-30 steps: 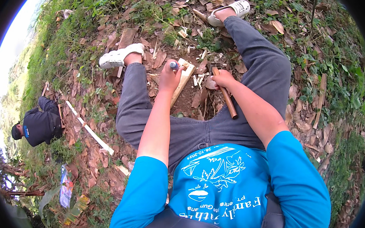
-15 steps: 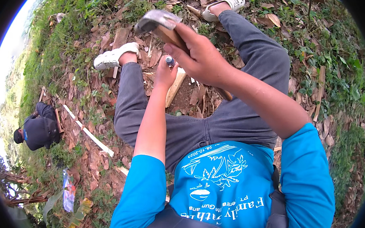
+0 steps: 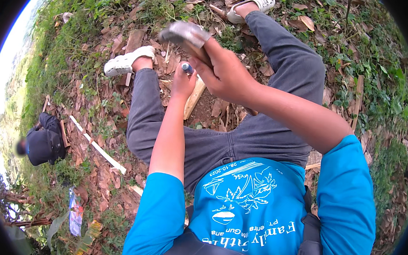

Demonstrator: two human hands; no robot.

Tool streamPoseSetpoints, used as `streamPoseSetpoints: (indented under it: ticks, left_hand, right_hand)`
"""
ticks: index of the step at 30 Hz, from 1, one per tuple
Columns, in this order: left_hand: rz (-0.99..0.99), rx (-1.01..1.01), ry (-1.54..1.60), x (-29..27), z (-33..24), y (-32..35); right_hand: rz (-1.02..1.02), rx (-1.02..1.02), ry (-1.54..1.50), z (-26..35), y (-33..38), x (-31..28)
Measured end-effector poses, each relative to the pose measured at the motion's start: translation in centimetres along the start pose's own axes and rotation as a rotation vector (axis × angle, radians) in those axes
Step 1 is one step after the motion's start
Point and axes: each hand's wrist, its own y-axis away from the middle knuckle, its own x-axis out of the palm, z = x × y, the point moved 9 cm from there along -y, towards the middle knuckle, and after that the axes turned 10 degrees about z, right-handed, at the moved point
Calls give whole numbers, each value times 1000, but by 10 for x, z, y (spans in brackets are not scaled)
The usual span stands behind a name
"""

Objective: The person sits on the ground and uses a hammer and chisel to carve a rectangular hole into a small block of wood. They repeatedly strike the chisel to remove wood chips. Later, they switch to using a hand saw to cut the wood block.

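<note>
In my right hand (image 3: 230, 77) is a claw hammer (image 3: 185, 34), gripped by its wooden handle, its metal head blurred and tilted toward the left. My left hand (image 3: 182, 85) is closed around what looks like a chisel (image 3: 187, 68). Only the round, metal-capped top end of its bluish handle shows; the lower part is hidden by my fingers. The hammer head is above and apart from that end in the picture. Just beside my left hand, a pale wooden block (image 3: 195, 100) lies on the ground between my legs, partly covered by my hands.
Dry leaves and low plants cover the ground. A long pale wooden strip (image 3: 97, 150) lies at the left, near another person (image 3: 46, 140) in dark clothes. A plastic packet (image 3: 75, 215) is at the lower left. A narrow board (image 3: 358, 102) lies to the right.
My right hand and the hammer have shifted slightly right and down, the head now blurred. My left hand keeps its grip, with the chisel's top end leaning a little more left.
</note>
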Motion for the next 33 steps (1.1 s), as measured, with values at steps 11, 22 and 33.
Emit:
streamPoseSetpoints:
  ticks: [11,22,33]
  left_hand:
    - [45,-54,-47,-4,1,6]
    - [77,4,-122,7,22,14]
    - [126,-64,-89,3,5,-10]
  right_hand:
    - [10,-92,-32,65,-31,-24]
    - [170,102,84,21,-38,-3]
    - [360,279,165,-48,-17,27]
